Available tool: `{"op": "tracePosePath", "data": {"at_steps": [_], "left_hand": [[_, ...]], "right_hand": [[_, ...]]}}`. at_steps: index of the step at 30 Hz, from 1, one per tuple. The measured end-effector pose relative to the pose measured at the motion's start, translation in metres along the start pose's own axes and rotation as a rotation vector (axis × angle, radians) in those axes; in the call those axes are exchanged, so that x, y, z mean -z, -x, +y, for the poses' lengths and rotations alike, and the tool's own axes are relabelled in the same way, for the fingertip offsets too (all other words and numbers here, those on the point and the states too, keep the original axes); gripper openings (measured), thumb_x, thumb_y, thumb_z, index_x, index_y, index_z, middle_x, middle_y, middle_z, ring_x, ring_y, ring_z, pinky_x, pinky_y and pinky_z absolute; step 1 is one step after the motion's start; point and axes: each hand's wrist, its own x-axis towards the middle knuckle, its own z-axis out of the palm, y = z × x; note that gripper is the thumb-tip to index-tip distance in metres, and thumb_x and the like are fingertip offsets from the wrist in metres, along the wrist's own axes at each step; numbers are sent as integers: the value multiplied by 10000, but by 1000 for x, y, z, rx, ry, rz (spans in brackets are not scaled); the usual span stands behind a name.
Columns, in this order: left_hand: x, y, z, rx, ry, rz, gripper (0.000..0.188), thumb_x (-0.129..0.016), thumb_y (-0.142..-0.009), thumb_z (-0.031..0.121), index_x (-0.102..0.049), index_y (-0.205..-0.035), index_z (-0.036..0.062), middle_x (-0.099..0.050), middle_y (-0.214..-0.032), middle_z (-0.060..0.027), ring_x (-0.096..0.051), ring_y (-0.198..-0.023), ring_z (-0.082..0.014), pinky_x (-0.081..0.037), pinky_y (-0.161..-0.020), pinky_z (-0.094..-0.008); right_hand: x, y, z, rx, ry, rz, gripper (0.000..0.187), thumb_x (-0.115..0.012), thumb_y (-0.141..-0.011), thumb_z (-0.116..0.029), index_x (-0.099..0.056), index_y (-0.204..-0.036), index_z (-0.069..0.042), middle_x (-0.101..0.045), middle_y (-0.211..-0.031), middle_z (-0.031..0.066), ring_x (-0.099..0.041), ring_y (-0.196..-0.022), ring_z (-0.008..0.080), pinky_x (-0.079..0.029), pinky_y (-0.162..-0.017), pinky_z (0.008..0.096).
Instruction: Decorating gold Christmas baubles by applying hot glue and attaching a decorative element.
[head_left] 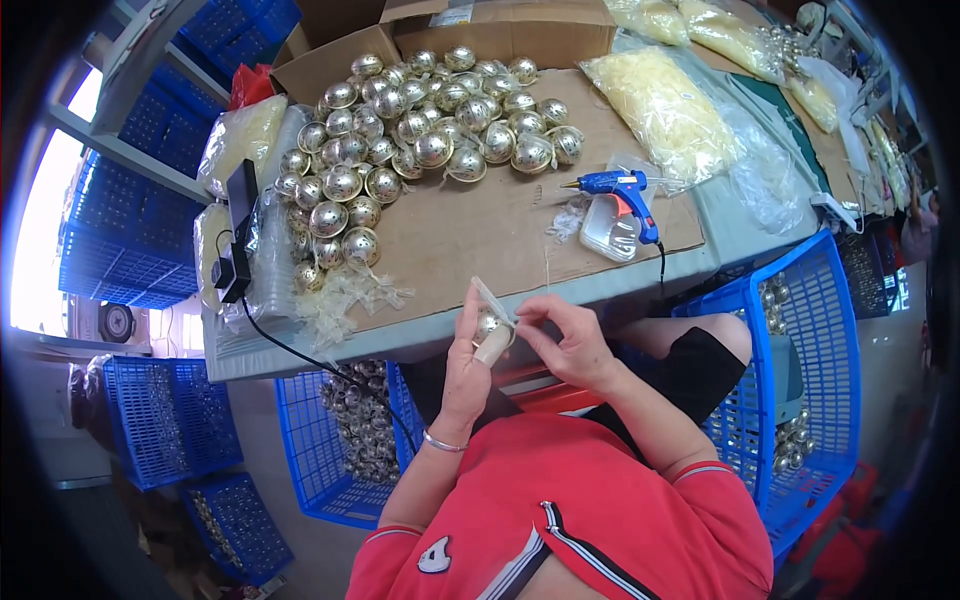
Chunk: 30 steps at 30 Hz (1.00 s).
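In front of my chest, just off the table's near edge, my left hand (467, 365) is closed around a shiny gold ball ornament (489, 324). A pale sheer ribbon (492, 298) stands up from the ball between my two hands. My right hand (570, 343) pinches at the ribbon beside the ball, thumb and forefinger together. Many similar gold balls (433, 149) lie heaped on the cardboard sheet (460, 230) beyond my hands. Loose pale ribbon bows (345, 300) are piled at the table's near left.
A blue glue gun (615, 183) rests by a clear plastic tray (608, 228) on the right. Behind it lies a bag of pale ribbons (665, 110). A black power strip (238, 230) trails a cord at left. Blue crates (815, 390) holding balls stand beside my legs.
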Motion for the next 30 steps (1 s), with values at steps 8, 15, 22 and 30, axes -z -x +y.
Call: {"op": "tracePosePath", "data": {"at_steps": [8,15,22,30], "left_hand": [[0,2,-2,-60,-146,66,588,-526,-866,22,-353,-1420,122,-392,-1216,-51,-483,-977,-128,-448,-810,-245],[16,9,-12,-204,-500,-70,471,-568,-846,69,-514,-1308,145,-353,-1235,-81,-480,-985,-157,-408,-875,-282],[-1,-2,4,-43,-251,-26,629,-550,-870,77,-297,-1435,187,-386,-1229,-76,-485,-981,-145,-427,-826,-271],[-12,-15,19,94,342,-89,889,-532,-850,7,37,-1485,259,-431,-1214,-72,-506,-964,-135,-469,-764,-263]], "right_hand": [[-3,6,7,62,37,63,292,-655,-790,31,-537,-1055,-10,-628,-821,88,-629,-747,143,-492,-673,252],[15,-22,-5,-1,-92,94,299,-629,-811,38,-491,-1071,-15,-589,-825,26,-566,-777,77,-446,-691,210],[10,-13,2,-20,-60,37,307,-637,-804,32,-499,-1075,-14,-605,-815,55,-591,-771,104,-455,-692,221],[-6,-7,9,4,16,123,294,-668,-780,11,-532,-1040,-10,-627,-788,88,-636,-705,175,-511,-658,282]]}}
